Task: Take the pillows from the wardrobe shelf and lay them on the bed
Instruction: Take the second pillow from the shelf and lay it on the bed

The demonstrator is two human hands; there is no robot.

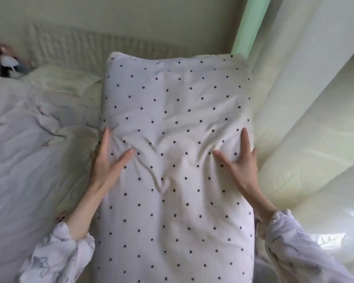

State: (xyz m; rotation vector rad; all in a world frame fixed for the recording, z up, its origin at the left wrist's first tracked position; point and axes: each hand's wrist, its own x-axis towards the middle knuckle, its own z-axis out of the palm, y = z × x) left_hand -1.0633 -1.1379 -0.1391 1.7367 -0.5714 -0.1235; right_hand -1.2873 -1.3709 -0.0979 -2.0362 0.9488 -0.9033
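A long white pillow with dark polka dots fills the middle of the head view, lying lengthwise toward the wall over the bed. My left hand grips its left edge, thumb pressed into the top and fingers wrapped around the side. My right hand holds the right edge the same way. The fabric bunches into creases between my thumbs. A plain cream pillow lies at the bed's head, left of the dotted one.
A rumpled pale duvet covers the bed on the left. A radiator runs along the wall behind. Sheer cream curtains hang close on the right. Dark clutter sits at the far left edge.
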